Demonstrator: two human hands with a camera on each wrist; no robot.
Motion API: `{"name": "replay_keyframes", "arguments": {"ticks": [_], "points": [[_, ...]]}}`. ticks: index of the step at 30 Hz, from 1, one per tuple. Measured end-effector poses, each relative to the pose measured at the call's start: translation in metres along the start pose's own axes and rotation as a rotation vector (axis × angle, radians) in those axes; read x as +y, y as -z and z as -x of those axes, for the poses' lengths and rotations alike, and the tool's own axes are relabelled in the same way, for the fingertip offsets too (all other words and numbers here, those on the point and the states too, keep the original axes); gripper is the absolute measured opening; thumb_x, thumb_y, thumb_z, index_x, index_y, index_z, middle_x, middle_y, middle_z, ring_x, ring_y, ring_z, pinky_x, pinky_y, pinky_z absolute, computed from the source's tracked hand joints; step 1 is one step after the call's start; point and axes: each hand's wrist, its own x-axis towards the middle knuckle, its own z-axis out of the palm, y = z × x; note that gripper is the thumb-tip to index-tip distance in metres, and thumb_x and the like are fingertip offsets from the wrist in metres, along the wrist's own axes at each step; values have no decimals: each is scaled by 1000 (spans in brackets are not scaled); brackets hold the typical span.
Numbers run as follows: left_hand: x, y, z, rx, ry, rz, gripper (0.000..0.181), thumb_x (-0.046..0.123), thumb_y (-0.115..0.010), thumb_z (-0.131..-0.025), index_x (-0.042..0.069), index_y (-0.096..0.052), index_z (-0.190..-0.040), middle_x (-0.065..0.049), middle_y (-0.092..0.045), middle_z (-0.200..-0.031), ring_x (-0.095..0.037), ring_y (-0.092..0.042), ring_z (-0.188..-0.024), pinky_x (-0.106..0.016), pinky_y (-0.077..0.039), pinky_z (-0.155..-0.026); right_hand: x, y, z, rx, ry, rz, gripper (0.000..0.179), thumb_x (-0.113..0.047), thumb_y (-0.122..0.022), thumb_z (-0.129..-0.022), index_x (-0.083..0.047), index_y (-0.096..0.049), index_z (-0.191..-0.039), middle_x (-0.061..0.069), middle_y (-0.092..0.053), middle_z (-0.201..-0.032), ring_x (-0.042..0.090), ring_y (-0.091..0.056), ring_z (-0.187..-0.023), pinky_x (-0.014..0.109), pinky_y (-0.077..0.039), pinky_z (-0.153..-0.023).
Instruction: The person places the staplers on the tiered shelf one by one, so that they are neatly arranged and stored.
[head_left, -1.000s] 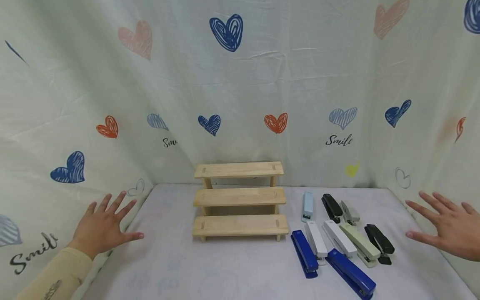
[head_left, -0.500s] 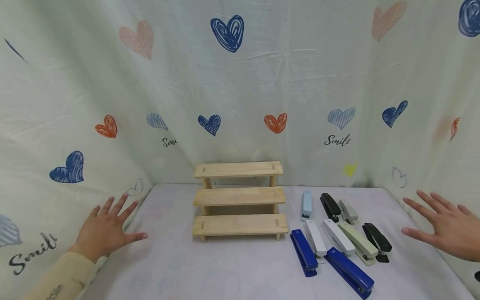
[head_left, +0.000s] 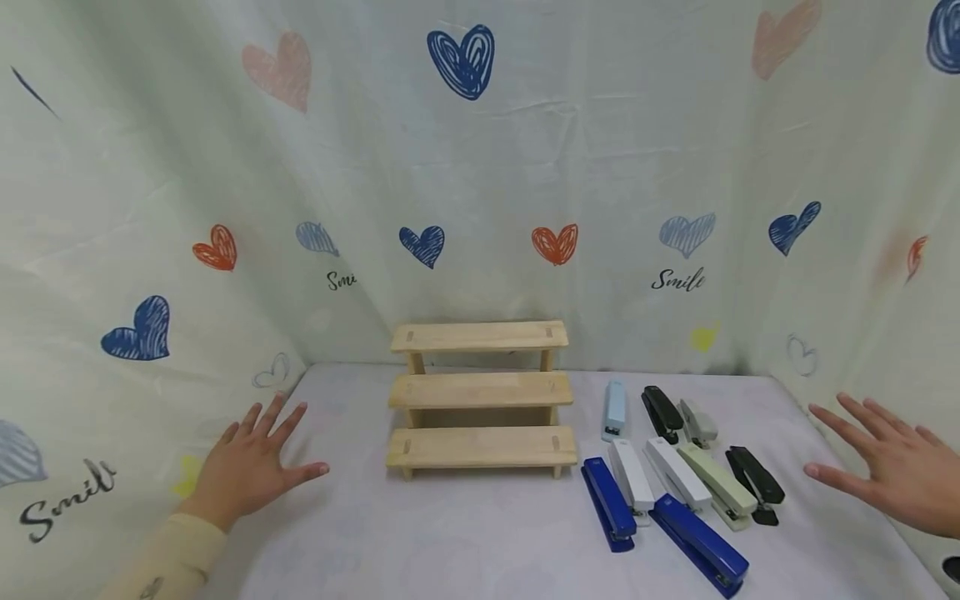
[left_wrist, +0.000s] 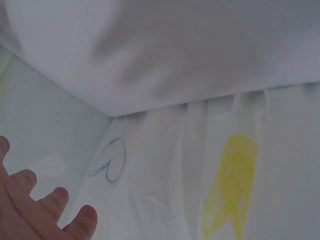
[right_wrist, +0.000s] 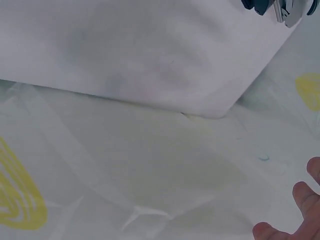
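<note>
My left hand [head_left: 251,471] hovers with spread fingers over the table's left edge, holding nothing. On the far right my right hand [head_left: 896,471] is spread too and touches nothing; the staplers are the things nearest to it. Several staplers lie in a group on the table's right half: a light blue stapler [head_left: 614,408] at the back, a black stapler [head_left: 662,412], a grey stapler [head_left: 698,422], a pale green stapler [head_left: 717,481], another black stapler [head_left: 753,479], two white staplers [head_left: 632,475] and two blue staplers [head_left: 699,542] in front.
A three-tier wooden rack [head_left: 482,390] stands at the back middle of the white-covered table [head_left: 420,542], left of the staplers. A curtain [head_left: 495,167] printed with hearts encloses the back and both sides. In the right wrist view, parts of staplers [right_wrist: 292,10] show at the top right.
My left hand has shifted right, toward the table. The right hand is slightly lower in the head view. Rack and staplers stay in place.
</note>
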Motion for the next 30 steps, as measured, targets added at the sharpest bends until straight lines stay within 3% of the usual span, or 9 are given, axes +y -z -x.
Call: {"name": "replay_keyframes", "arguments": {"ticks": [12,17,22,30], "points": [[41,-23,-15,85,-35,156,103,80,-54,-82,10,-35,-156,-25,-23,-160,-53,-27,-139,-69,-29,-103,-7,0,2,5,12,-25,108,-72,-60,-83,-4,-18,-156,39,-10,-154,63,-7,-135,81,-7,-93],[55,-31,-20,107,-38,213,102,77,-56,-84,10,-32,-157,-25,-23,-160,-52,-29,-138,-67,-33,-101,-16,-5,3,-18,34,-93,106,-67,-58,-88,-5,-9,-158,40,-6,-154,62,-1,-137,79,0,-97],[70,-30,-30,127,-32,284,101,75,-57,-85,11,-28,-158,-24,-21,-161,-51,-28,-140,-66,-36,-100,-24,-14,3,12,49,-140,105,-64,-59,-90,-11,-1,-160,39,-6,-155,60,-4,-138,77,3,-99],[101,-27,-54,71,2,499,97,67,-57,-91,13,-18,-161,-20,-11,-164,-48,-26,-142,-63,-45,-90,-37,-20,0,-1,91,-189,98,-58,-63,-91,-12,-11,-161,37,-17,-153,62,-29,-127,79,-22,-96]]}}
